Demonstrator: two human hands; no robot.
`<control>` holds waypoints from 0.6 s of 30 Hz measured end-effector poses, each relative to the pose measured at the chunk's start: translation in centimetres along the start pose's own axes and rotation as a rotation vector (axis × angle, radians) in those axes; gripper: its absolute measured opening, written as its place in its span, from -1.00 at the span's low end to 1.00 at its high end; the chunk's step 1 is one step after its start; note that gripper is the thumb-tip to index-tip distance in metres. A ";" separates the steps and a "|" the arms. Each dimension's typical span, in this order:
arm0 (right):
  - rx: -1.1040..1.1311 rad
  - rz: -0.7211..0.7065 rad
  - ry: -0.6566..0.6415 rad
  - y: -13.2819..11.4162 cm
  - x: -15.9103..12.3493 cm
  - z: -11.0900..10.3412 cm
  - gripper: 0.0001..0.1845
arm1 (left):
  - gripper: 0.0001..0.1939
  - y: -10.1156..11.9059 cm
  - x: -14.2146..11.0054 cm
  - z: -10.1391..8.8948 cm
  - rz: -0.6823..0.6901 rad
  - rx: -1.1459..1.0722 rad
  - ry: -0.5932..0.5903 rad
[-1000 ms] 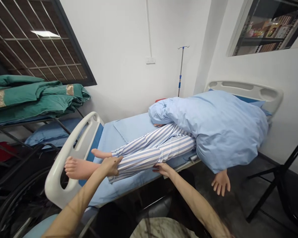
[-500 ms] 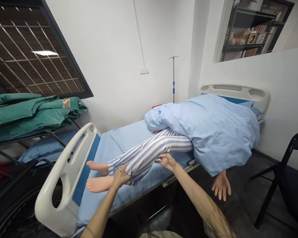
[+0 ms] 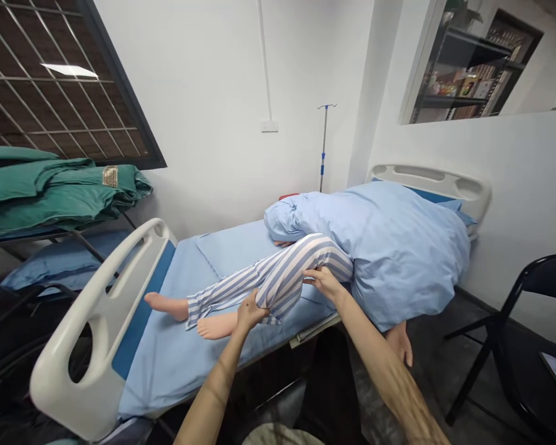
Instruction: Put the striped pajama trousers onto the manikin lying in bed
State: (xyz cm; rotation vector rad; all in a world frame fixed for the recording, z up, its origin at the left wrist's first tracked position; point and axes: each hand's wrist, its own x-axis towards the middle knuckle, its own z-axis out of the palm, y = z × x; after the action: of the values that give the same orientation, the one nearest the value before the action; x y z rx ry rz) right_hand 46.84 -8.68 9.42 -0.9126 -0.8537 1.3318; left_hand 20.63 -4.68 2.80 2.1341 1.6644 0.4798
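Two hands: your left hand (image 3: 250,313) clamped on the shin, your right hand (image 3: 323,282) gripping below the knee of one bent mannequin leg (image 3: 296,272), striped, on the hospital bed (image 3: 176,364).

The bed's footboard (image 3: 55,389) was smooth, glossy white plastic, the striped pyjama trousers (image 3: 282,284) matt woven cloth, the blue quilt (image 3: 398,253) soft matt fabric, and the drip stand (image 3: 323,148) slim metal
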 end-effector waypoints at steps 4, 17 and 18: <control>0.065 0.039 -0.001 1.1 -0.7 0.3 -0.60 | -0.37 -1.9 -0.8 -2.6 0.024 0.117 0.035; 0.265 0.110 0.023 14.0 -1.2 4.5 -0.67 | -0.44 -10.2 -5.6 -15.0 0.038 0.536 -0.071; 0.261 0.111 -0.019 14.5 -1.2 4.6 -0.67 | -0.47 -10.3 -5.7 -15.4 0.028 0.553 -0.083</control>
State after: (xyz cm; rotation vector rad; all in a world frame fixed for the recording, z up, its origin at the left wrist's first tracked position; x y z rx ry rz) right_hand 36.64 -9.30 -1.90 -0.7515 -0.6319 1.5095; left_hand 3.05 -6.54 10.75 2.5112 1.8802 -0.0812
